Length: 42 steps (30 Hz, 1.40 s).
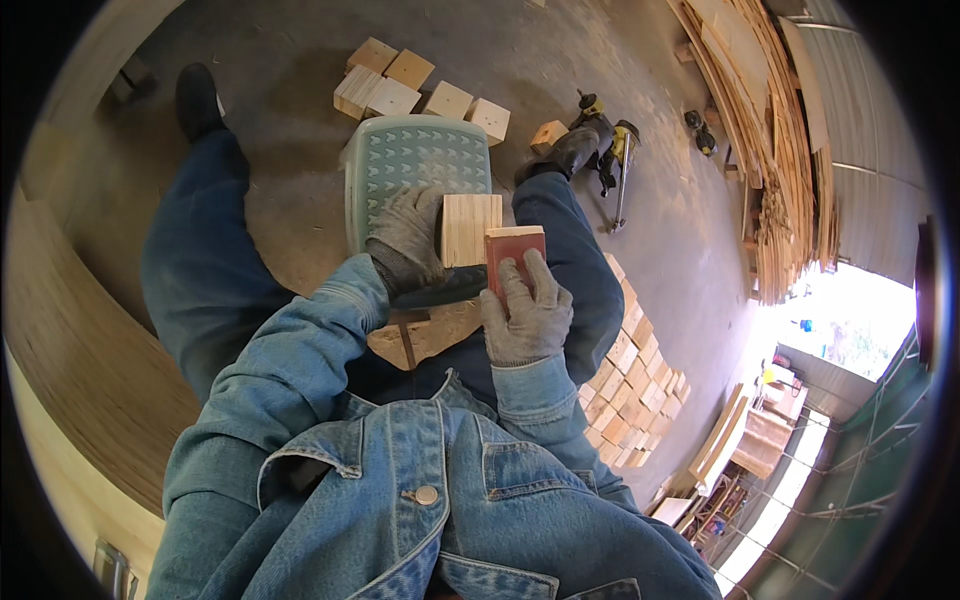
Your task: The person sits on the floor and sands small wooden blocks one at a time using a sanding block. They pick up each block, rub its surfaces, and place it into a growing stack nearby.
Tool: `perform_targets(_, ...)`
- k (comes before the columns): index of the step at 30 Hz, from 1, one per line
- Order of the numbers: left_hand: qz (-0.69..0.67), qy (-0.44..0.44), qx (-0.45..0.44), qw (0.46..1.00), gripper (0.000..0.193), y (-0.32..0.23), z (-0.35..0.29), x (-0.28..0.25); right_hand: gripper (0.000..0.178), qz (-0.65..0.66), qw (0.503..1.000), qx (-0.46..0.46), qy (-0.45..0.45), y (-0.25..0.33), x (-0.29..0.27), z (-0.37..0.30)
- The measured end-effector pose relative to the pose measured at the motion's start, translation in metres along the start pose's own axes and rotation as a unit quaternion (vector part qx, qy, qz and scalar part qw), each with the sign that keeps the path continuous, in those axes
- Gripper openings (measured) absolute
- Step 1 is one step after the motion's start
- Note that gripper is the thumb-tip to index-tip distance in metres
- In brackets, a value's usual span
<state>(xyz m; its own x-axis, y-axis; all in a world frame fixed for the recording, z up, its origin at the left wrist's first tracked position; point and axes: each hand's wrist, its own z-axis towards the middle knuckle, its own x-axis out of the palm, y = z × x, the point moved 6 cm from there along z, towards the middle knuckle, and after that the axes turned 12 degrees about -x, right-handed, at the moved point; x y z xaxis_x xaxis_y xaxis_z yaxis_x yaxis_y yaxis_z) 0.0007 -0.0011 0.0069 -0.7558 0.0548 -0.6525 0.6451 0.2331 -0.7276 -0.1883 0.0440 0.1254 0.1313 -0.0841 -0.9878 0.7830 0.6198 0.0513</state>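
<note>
My left hand (408, 238), in a grey work glove, grips a pale wooden block (471, 230) by its left side. The block is held over the near right part of a green plastic stool (418, 150). In my gloved right hand (528, 310) is a sanding block (512, 250) with a reddish-brown face and a pale wooden edge. My fingers lie across that face. The sanding block is at the right side of the wooden block; whether the two touch I cannot tell.
Several wooden blocks (393, 98) sit on the floor beyond the stool. By my right foot lie yellow-and-black power tools (622, 150). Rows of blocks (635, 375) cover the floor at my right. Long boards (785, 140) are stacked far right; wide panels (85, 350) stand at left.
</note>
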Motion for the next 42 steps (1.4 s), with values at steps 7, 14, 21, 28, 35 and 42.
perform_targets(7,-0.059,0.003,-0.003,0.998,0.096,0.006,0.005,0.009,0.048,-0.005,0.999,0.025,0.021,-0.009,0.011,0.080)
perform_targets(14,0.000,0.006,-0.001,1.000,0.099,0.004,0.003,0.007,0.051,-0.024,0.999,0.003,0.023,0.005,-0.003,0.003)
perform_targets(21,0.012,0.007,-0.008,1.000,0.101,0.000,0.004,0.007,0.049,-0.031,0.999,0.024,0.029,-0.006,0.012,0.065)
perform_targets(28,0.035,0.004,-0.009,0.999,0.100,-0.003,0.000,-0.001,0.050,-0.023,1.000,0.007,0.013,-0.008,0.013,0.060)
perform_targets(35,0.060,0.052,-0.009,0.997,0.102,-0.004,0.002,0.006,0.050,-0.018,1.000,-0.002,0.005,0.001,0.001,0.008)
perform_targets(42,-0.041,-0.003,-0.002,0.999,0.102,0.000,0.001,0.006,0.049,0.009,1.000,0.015,0.002,-0.028,0.026,0.128)
